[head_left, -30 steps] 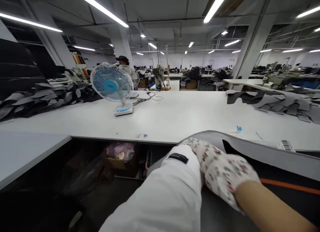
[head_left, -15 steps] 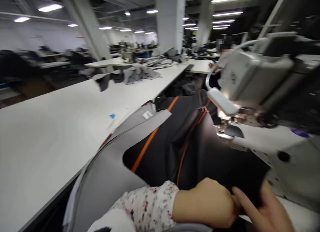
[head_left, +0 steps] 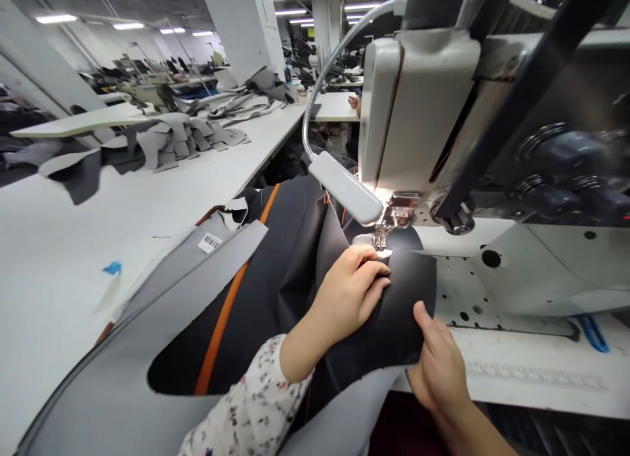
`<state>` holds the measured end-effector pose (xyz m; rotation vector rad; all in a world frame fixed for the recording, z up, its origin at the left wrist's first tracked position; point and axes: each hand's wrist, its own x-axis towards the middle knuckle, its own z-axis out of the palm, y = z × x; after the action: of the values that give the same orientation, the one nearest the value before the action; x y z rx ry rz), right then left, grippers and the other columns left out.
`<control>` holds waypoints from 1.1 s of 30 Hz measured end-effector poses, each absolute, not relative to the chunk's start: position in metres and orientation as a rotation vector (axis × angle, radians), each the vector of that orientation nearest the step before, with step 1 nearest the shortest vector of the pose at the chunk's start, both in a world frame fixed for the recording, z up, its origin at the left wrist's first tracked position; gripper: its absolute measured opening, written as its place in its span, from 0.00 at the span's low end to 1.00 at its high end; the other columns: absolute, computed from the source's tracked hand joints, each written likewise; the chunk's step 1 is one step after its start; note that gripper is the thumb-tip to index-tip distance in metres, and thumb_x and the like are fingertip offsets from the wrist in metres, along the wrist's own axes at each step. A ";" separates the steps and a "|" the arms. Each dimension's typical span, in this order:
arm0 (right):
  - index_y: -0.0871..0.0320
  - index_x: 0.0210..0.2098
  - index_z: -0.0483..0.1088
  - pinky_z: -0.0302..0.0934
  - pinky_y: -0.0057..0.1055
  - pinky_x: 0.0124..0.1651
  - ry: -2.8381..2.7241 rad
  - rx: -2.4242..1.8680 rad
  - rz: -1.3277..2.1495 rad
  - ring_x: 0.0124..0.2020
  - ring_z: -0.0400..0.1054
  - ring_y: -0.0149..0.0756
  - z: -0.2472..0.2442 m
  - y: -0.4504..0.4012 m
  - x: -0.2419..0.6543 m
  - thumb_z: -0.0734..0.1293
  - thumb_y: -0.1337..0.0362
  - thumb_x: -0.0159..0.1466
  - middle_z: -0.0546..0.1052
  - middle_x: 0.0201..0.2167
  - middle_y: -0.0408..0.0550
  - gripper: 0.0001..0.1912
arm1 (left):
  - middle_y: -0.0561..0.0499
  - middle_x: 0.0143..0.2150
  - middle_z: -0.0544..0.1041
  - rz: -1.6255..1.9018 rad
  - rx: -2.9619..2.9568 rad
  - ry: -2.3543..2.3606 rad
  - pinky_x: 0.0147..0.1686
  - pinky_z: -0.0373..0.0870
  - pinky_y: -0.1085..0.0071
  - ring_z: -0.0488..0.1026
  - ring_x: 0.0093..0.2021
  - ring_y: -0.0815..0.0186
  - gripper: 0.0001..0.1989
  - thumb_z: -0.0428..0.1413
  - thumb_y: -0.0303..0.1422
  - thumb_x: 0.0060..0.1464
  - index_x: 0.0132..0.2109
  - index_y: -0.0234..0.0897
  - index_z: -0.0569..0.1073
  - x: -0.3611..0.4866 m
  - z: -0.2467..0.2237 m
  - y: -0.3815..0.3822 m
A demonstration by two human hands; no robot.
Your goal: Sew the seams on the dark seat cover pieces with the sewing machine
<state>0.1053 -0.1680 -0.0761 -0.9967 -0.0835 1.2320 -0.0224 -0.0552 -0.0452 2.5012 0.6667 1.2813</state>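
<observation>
Head cam view, looking down at my sewing station. My left hand (head_left: 347,298) is on a black fabric panel (head_left: 398,318), fingers curled over it just in front of the presser foot (head_left: 388,223). My right hand (head_left: 438,367) pinches the panel's near edge, thumb on top. So the hands are apart, but both are clamped on the same piece with a strip of black between them. The panel sits on the machine's bed right at the foot, under the sewing machine head (head_left: 418,115), with a gooseneck lamp (head_left: 344,187) hanging just above.

The rest of the piece bunches up toward me: a gray panel (head_left: 162,305) with a big cut-out, and an orange stripe (head_left: 221,325) running down the dark material. There's a barcode sticker (head_left: 210,243) near its top corner. The gray part lies across the long white surface (head_left: 54,246) on my left, and a small blue tag (head_left: 112,268) sits on that surface beside it. Farther along, gray cut pieces (head_left: 182,138) are piled near the far end, and another person's hand (head_left: 354,102) shows way off at a far table.
</observation>
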 end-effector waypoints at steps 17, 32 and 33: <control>0.53 0.51 0.81 0.66 0.54 0.66 -0.148 -1.082 1.066 0.59 0.75 0.59 -0.072 -0.165 0.110 0.81 0.59 0.51 0.84 0.49 0.54 0.28 | 0.44 0.55 0.82 1.333 2.578 0.517 0.59 0.75 0.63 0.77 0.58 0.60 0.13 0.55 0.28 0.70 0.58 0.32 0.76 -0.022 -0.046 -0.052; 0.54 0.46 0.83 0.68 0.51 0.66 -0.009 -1.037 1.247 0.57 0.76 0.56 -0.069 -0.140 0.118 0.83 0.63 0.45 0.84 0.48 0.52 0.28 | 0.46 0.51 0.83 1.275 2.667 0.824 0.50 0.75 0.60 0.77 0.51 0.58 0.11 0.53 0.31 0.71 0.53 0.34 0.79 -0.020 -0.045 -0.053; 0.54 0.47 0.83 0.68 0.51 0.66 -0.004 -1.041 1.248 0.57 0.76 0.56 -0.069 -0.140 0.119 0.83 0.63 0.44 0.84 0.48 0.52 0.29 | 0.46 0.51 0.83 1.272 2.669 0.830 0.50 0.75 0.60 0.77 0.51 0.58 0.12 0.53 0.31 0.71 0.53 0.35 0.78 -0.020 -0.045 -0.053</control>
<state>0.1188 -0.1401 -0.0687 -1.0414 -0.0039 1.2482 -0.0199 -0.0531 -0.0446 2.6687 0.8298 1.2724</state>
